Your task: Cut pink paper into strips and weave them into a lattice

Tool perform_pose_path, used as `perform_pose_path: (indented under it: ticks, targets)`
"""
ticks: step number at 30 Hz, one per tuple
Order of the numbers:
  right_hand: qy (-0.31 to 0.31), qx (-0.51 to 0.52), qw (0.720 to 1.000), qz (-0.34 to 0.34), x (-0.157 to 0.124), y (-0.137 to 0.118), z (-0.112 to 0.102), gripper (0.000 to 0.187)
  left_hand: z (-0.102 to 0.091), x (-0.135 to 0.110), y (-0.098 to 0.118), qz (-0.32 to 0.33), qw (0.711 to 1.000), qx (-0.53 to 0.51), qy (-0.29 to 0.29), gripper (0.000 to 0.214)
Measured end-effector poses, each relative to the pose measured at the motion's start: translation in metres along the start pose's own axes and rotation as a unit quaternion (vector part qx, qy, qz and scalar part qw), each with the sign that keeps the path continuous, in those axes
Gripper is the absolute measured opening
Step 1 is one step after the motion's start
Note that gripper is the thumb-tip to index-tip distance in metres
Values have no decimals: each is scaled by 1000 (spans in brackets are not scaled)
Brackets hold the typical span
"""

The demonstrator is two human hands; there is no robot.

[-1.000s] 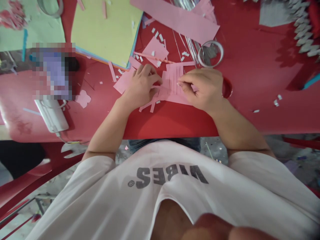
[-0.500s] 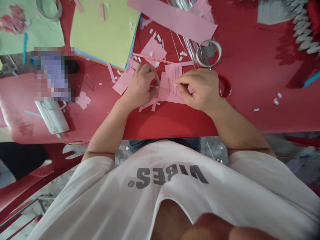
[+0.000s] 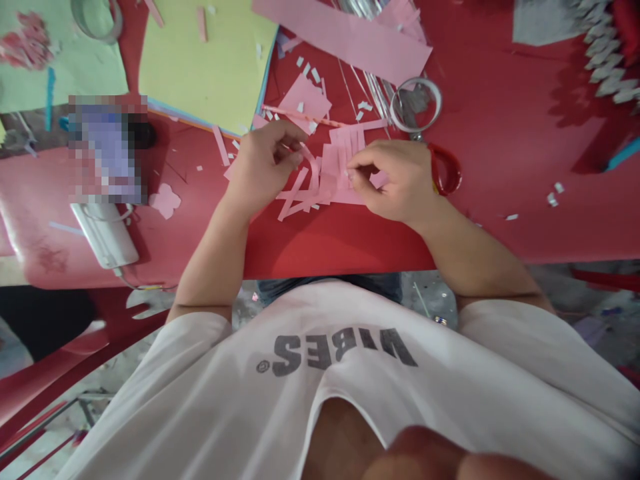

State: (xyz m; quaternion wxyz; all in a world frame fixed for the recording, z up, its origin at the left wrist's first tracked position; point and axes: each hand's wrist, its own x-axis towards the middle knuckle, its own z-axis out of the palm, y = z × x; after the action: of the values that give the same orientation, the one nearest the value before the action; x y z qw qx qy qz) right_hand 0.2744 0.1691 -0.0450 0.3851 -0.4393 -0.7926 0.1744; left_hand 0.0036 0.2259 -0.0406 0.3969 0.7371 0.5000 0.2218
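A pink paper piece cut into parallel strips (image 3: 340, 167) lies on the red table (image 3: 500, 167) in front of me. My left hand (image 3: 263, 167) is closed in a pinch on a loose pink strip (image 3: 306, 160) and holds it lifted at the piece's left side. My right hand (image 3: 397, 177) pinches the slit pink piece at its right side and holds it down. Several more loose pink strips (image 3: 295, 203) lie just under the left hand.
A roll of clear tape (image 3: 416, 105) and a red-handled tool (image 3: 447, 170) lie behind my right hand. A yellow paper stack (image 3: 210, 63), a long pink sheet (image 3: 345, 37) and small paper scraps lie further back. A white device (image 3: 105, 233) sits at the left.
My left hand has moved left and lifted a pink strip out from the slit piece. My right hand has stayed pinched on the piece.
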Motion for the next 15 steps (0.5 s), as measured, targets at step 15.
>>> perform_pose_path:
  ticks: [15]
  targets:
    - [30,98,989,111,-2,-9,13,21,24,-15,24,-16,997,-75,29,26]
